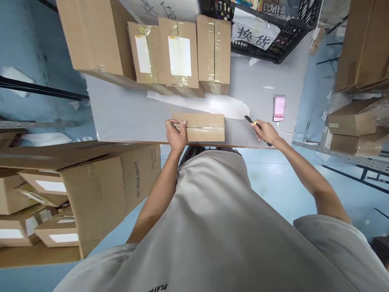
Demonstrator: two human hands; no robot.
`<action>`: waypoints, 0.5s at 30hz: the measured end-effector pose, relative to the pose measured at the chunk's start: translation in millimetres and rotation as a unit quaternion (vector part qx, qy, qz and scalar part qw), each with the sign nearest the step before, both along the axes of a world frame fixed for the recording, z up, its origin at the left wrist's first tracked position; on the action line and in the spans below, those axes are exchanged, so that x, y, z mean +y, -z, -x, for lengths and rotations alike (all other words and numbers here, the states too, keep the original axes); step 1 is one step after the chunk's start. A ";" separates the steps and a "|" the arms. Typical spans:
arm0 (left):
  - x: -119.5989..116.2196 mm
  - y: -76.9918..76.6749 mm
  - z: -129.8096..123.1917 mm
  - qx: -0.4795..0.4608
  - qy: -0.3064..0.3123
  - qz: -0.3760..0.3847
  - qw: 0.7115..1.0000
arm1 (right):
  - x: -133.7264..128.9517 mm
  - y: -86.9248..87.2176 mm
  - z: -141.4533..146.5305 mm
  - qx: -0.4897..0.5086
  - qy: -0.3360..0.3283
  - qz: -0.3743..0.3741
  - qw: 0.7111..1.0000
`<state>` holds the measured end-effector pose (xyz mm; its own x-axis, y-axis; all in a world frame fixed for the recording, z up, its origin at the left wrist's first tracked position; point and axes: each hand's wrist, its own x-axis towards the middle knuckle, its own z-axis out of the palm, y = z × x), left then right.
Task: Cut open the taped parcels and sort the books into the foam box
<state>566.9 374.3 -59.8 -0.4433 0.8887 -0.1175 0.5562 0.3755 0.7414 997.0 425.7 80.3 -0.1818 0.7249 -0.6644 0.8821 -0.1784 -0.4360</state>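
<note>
An oblong, plain brown cardboard carton (208, 120), shiny clear tape (206, 128) along its lengthwise seam, lies at the table's (127, 111) six-o'clock edge. The left hand (177, 136) grips its nine-o'clock end; towards three o'clock, the right hand (265, 132) clasps a black-and-yellow utility knife (249, 119), blade pointing to ten.

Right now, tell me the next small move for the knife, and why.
Probably ease the right grip leftward, bringing the knife to the tape along the top of the small box. The knife is held apart from the box, on its right, while the left grip holds the box's left end. The picture doesn't clearly show whether that tape is already cut.
</note>
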 end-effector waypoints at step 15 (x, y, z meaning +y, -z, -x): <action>-9.1 13.9 100.8 -0.025 0.004 -0.002 1.000 | -32.1 75.0 184.0 0.257 0.376 0.045 0.889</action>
<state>466.1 365.3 -73.7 -0.4294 0.8930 -0.1350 0.5222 0.3674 0.7696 813.0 393.6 5.2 0.0349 0.7181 -0.6951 0.1862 -0.6880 -0.7014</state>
